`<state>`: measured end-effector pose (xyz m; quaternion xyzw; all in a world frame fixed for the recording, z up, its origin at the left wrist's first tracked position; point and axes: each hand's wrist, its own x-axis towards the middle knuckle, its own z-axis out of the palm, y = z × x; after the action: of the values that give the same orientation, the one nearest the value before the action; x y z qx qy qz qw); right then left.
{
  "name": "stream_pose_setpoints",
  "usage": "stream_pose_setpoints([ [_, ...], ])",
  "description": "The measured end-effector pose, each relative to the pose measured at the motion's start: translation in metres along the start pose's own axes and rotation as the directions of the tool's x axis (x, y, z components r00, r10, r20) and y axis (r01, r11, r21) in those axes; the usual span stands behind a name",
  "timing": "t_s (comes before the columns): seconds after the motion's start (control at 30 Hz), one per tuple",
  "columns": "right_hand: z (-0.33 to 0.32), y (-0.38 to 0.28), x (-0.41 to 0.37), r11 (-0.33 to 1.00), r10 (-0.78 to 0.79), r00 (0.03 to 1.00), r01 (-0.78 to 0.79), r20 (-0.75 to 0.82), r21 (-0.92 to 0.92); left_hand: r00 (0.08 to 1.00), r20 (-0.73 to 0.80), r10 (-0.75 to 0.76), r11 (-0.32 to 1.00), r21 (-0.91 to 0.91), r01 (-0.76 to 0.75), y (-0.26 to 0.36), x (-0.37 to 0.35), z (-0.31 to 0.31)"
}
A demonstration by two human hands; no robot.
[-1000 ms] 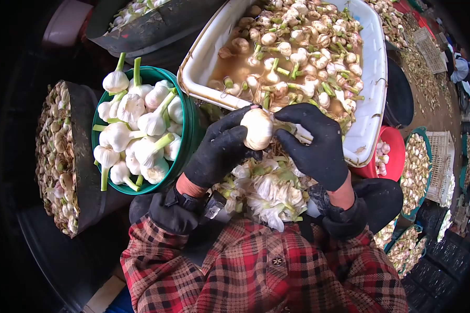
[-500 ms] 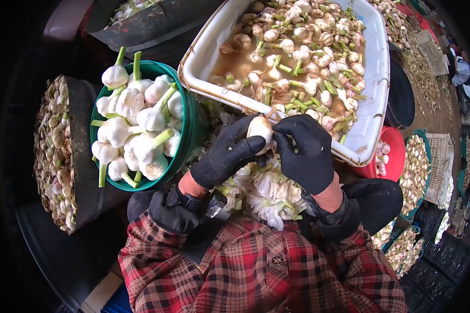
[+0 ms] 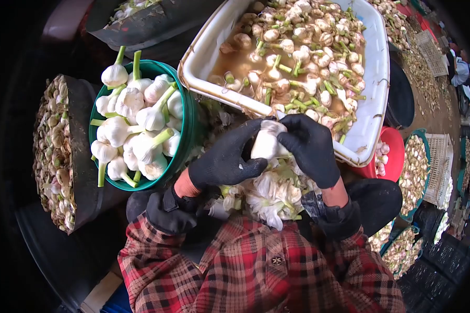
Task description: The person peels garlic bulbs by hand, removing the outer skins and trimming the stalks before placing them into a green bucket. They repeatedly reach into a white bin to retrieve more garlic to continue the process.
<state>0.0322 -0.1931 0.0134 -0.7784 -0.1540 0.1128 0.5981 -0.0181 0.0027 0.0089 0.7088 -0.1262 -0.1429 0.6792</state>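
A garlic bulb, mostly white with some brownish skin at its top, is between my two black-gloved hands. My left hand supports it from the left, fingers behind it and thumb lifted below. My right hand pinches the bulb's upper right side with thumb and fingers. Beneath the hands lies a pile of peeled garlic skins on my lap. To the left, a green bucket is heaped with clean white garlic bulbs with trimmed green stems.
A white tub of unpeeled garlic in brown water stands just beyond my hands. A dark container of garlic is at far left. On the right are a red bucket, a pale crate and several garlic-filled baskets.
The bulb has turned and shows more white surface, where brownish skin showed before. My left thumb has moved down off it, and my right hand has shifted slightly across its top.
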Motion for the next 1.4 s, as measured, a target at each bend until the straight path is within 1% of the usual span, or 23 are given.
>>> stream_pose_setpoints([
  [0.1, 0.001, -0.003, -0.003, 0.989, -0.014, 0.999, 0.019, 0.036, -0.148, 0.991, -0.133, -0.006, 0.992, -0.122, -0.011, -0.013, 0.002, 0.011],
  [0.17, 0.004, 0.004, -0.003, 0.987, -0.035, 0.999, 0.04, 0.034, -0.157, 0.97, -0.236, -0.061, 0.977, 0.185, 0.106, -0.024, 0.001, 0.014],
  [0.23, 0.006, 0.008, -0.003, 0.973, -0.043, 0.999, 0.039, -0.013, -0.227, 0.969, -0.244, -0.026, 0.974, 0.212, 0.08, -0.024, 0.001, 0.015],
  [0.27, 0.006, 0.009, -0.001, 0.973, -0.028, 0.997, 0.012, -0.068, -0.23, 0.958, -0.283, 0.056, 0.971, 0.24, 0.014, -0.022, 0.001, 0.015],
  [0.3, 0.003, 0.011, 0.002, 0.984, 0.085, 0.993, -0.097, -0.084, -0.148, 0.938, -0.317, 0.138, 0.962, 0.27, -0.05, -0.019, 0.002, 0.015],
  [0.37, 0.004, 0.015, 0.006, 0.994, 0.052, 0.991, -0.064, -0.127, -0.093, 0.944, -0.284, 0.168, 0.954, 0.289, -0.083, -0.012, 0.004, 0.013],
  [0.47, 0.004, 0.005, 0.008, 0.979, 0.099, 0.988, -0.118, -0.118, -0.166, 0.944, -0.287, 0.165, 0.972, 0.209, -0.107, -0.007, 0.002, 0.012],
  [0.53, 0.003, 0.008, 0.008, 0.981, 0.111, 0.982, -0.133, -0.151, -0.143, 0.92, -0.353, 0.172, 0.977, -0.061, -0.206, -0.007, 0.004, 0.011],
  [0.57, 0.002, 0.01, 0.008, 0.981, 0.128, 0.975, -0.152, -0.184, -0.119, 0.918, -0.354, 0.179, 0.976, -0.051, -0.21, -0.004, 0.004, 0.009],
  [0.6, 0.005, 0.012, 0.008, 0.991, 0.1, 0.963, -0.12, -0.249, -0.066, 0.942, -0.317, 0.109, 0.963, -0.202, -0.18, 0.001, 0.001, 0.008],
  [0.63, 0.001, 0.008, 0.004, 0.97, -0.058, 0.969, -0.002, -0.241, -0.244, 0.962, -0.268, 0.044, 0.927, -0.349, -0.14, 0.004, -0.001, 0.007],
  [0.67, 0.0, 0.009, 0.001, 0.929, -0.169, 0.955, 0.071, -0.245, -0.363, 0.961, -0.272, 0.049, 0.928, -0.343, -0.145, 0.005, -0.003, 0.006],
  [0.77, -0.009, 0.018, -0.003, 0.798, -0.367, 0.911, 0.205, -0.188, -0.566, 0.994, 0.02, -0.11, 0.842, -0.53, 0.104, 0.007, -0.011, 0.002],
  [0.8, -0.013, 0.022, -0.005, 0.716, -0.447, 0.883, 0.26, -0.14, -0.648, 0.997, 0.035, 0.071, 0.863, -0.503, -0.044, -0.007, -0.006, 0.001],
  [0.83, -0.016, 0.024, -0.008, 0.716, -0.45, 0.882, 0.262, -0.141, -0.647, 0.997, 0.036, 0.072, 0.865, -0.5, -0.045, -0.009, -0.008, 0.005],
  [0.9, -0.024, 0.026, -0.015, 0.678, -0.384, 0.922, 0.239, -0.057, -0.695, 0.993, 0.12, -0.021, 0.654, -0.749, 0.104, -0.003, -0.012, 0.019],
  [0.97, -0.027, 0.025, -0.021, 0.673, -0.37, 0.928, 0.232, -0.049, -0.702, 0.989, 0.117, -0.086, 0.593, -0.792, 0.145, 0.009, -0.015, 0.022],
  [1.03, -0.029, 0.028, -0.029, 0.673, -0.311, 0.95, 0.21, -0.014, -0.709, 0.985, 0.089, -0.149, 0.712, -0.681, 0.169, 0.017, -0.017, 0.02],
  [1.13, -0.022, 0.034, -0.042, 0.664, -0.259, 0.965, 0.208, 0.041, -0.718, 0.991, 0.102, 0.082, 0.925, -0.378, -0.038, 0.012, -0.018, 0.024],
  [1.23, -0.016, 0.031, -0.059, 0.631, -0.201, 0.968, 0.247, 0.153, -0.736, 0.984, 0.165, 0.068, 0.957, -0.29, -0.018, 0.02, -0.03, 0.022],
  [1.3, -0.013, 0.029, -0.068, 0.654, -0.218, 0.936, 0.351, 0.278, -0.67, 0.965, 0.252, 0.067, 0.935, -0.352, 0.027, 0.02, -0.037, 0.024],
  [1.33, -0.012, 0.035, -0.075, 0.663, -0.093, 0.942, 0.3, 0.322, -0.686, 0.964, 0.263, 0.035, 0.887, -0.452, 0.091, 0.022, -0.041, 0.026],
  [1.4, -0.022, 0.074, -0.093, 0.61, -0.016, 0.936, 0.288, 0.352, -0.738, 0.954, 0.301, -0.016, 0.697, -0.681, 0.226, 0.032, -0.054, 0.028],
])
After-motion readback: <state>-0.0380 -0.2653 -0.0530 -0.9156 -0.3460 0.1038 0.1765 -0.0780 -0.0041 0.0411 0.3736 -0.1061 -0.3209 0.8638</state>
